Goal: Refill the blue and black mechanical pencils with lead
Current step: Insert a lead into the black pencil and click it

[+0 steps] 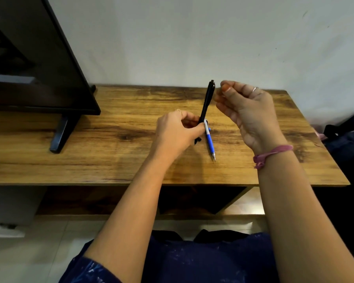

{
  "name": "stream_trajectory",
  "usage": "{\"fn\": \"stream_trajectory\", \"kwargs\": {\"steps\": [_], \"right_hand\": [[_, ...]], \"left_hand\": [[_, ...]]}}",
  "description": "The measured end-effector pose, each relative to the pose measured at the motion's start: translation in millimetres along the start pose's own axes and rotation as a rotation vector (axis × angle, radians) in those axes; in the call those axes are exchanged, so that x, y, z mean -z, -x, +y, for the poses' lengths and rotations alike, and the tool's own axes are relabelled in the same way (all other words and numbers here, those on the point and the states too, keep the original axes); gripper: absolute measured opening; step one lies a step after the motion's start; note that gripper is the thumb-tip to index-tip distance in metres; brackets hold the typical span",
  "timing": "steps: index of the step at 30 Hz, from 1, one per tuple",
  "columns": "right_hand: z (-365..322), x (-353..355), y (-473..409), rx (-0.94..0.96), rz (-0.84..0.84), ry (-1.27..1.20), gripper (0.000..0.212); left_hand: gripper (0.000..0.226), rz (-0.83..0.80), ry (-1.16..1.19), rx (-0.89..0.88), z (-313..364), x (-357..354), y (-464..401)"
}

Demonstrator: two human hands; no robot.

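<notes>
The left hand (179,129) is closed around the lower part of the black pencil (207,103), gripping it between thumb and fingers above the wooden table (110,144). That pencil stands nearly upright, its long axis leaning slightly right toward the top, with the cap end up near the far edge of the table and the tip end poking out below the hand, pointing down at the tabletop. The blue pencil (209,139) lies flat on the table just right of the left hand, partly hidden behind the thumb; its long axis runs from far to near with a slight slant to the right, and its metal tip points toward the near edge. The right hand (245,111) is raised just right of the black pencil's top, fingers curled and thumb pressed to the fingertips in a pinch; whether anything sits in that pinch is too small to tell. A pink band (271,154) circles the right wrist. A dark screen (35,64) on a stand occupies the left end of the table, well apart from both pencils.
</notes>
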State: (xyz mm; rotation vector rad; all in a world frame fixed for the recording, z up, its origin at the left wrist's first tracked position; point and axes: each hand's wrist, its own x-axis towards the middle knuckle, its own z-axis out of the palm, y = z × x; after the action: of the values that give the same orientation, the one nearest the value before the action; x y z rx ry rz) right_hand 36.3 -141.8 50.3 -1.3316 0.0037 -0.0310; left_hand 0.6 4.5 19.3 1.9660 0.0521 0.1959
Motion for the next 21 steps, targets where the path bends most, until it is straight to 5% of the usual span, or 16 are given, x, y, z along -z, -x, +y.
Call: {"fn": "stream_trajectory", "kwargs": {"steps": [21], "right_hand": [[-22.9,-0.3,6.3,0.139,-0.125,0.145,0.009]], "left_hand": [[0.016,0.061,-0.067,-0.210,-0.1,12.6,-0.9]]}}
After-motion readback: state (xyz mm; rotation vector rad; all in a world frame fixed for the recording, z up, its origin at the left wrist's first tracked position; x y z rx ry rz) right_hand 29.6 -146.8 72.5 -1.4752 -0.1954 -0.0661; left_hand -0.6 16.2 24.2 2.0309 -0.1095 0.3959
